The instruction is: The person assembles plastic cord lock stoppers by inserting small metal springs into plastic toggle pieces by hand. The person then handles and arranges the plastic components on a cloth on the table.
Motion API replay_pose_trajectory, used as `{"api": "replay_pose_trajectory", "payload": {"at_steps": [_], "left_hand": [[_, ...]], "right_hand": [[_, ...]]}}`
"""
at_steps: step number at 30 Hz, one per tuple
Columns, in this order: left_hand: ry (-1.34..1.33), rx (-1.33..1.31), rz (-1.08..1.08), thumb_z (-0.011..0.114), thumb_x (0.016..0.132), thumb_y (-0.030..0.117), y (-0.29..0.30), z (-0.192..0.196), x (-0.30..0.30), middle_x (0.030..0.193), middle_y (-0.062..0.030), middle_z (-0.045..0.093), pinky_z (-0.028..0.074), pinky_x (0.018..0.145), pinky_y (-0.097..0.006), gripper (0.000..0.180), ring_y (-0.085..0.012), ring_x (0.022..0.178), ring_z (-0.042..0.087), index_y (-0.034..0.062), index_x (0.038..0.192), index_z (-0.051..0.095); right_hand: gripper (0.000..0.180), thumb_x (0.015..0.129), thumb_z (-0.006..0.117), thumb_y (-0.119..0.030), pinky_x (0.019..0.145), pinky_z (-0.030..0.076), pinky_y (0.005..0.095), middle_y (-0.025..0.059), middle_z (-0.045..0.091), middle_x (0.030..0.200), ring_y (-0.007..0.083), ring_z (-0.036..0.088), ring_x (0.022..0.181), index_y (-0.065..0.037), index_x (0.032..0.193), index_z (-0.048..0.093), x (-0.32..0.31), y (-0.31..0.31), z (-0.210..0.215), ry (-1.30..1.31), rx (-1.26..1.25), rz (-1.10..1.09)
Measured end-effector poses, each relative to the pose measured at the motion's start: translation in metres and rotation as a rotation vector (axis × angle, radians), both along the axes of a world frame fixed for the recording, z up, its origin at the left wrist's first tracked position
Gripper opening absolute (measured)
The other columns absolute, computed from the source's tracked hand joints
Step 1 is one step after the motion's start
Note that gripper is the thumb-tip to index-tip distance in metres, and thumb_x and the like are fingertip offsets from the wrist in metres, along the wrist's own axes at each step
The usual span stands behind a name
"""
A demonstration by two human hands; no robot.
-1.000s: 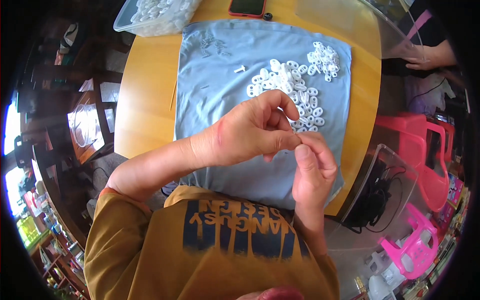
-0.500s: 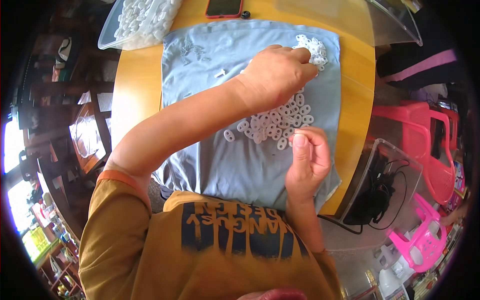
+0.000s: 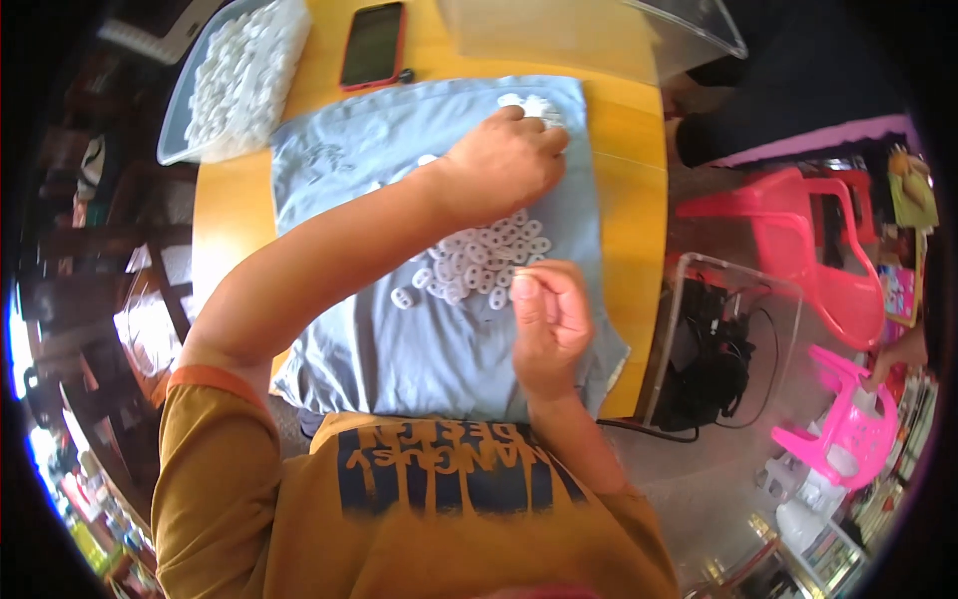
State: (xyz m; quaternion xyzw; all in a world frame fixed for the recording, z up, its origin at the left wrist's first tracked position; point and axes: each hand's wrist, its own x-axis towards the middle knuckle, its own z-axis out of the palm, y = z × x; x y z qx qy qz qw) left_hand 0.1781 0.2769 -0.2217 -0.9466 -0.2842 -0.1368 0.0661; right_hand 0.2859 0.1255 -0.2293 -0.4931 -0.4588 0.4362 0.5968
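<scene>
My left hand [image 3: 507, 160] reaches across the blue-grey cloth [image 3: 399, 364] to a heap of small white pieces [image 3: 534, 105] at its far right, partly covering it. Its fingers are curled, with the fingertips out of sight beneath. Nearer to me, my right hand [image 3: 552, 317] is raised at the right edge of a loose pile of white oval pieces with two holes [image 3: 469, 262]. Thumb and forefinger press together there; whatever they pinch is too small to make out. One oval piece [image 3: 402, 299] lies apart at the pile's left. Small clear pieces [image 3: 327, 160] lie at the cloth's far left.
A clear tub [image 3: 244, 85] full of white pieces stands at the back left, beside a red-edged phone [image 3: 373, 45]. Another clear bin [image 3: 559, 35] is at the back. Right of the table sit a clear box [image 3: 699, 349] with black cables and a pink chair [image 3: 798, 235].
The view has shifted, so the table appears further left and lower. My left hand now covers more of the far heap. My right hand keeps its pinch beside the oval pieces.
</scene>
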Motion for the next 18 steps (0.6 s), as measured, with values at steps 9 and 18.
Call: {"api": "replay_pose_trajectory", "payload": {"at_steps": [9,18], "left_hand": [[-0.669,-0.544,0.278,0.054,0.086,0.005,-0.052,0.032,-0.025,0.079,-0.0090,0.060,0.048,0.055,-0.027,0.008,-0.0179,0.062,0.062,0.0006,0.092,0.057],[-1.448,-1.631,0.399,0.054,0.087,0.007,-0.151,0.066,-0.060,0.082,-0.0055,0.062,0.048,0.061,-0.022,0.018,-0.0097,0.064,0.057,-0.0015,0.103,0.059]], "right_hand": [[0.003,0.083,0.057,0.000,0.066,0.042,0.0246,0.0069,0.054,0.084,0.0125,0.049,0.071,0.001,0.085,0.055,-0.002,-0.001,0.002,0.059,0.035,-0.013],[0.015,0.086,0.058,-0.013,0.066,0.040,0.0257,0.0045,0.058,0.079,0.0119,0.051,0.070,0.002,0.088,0.059,-0.015,-0.018,0.033,0.404,-0.136,0.040]]}}
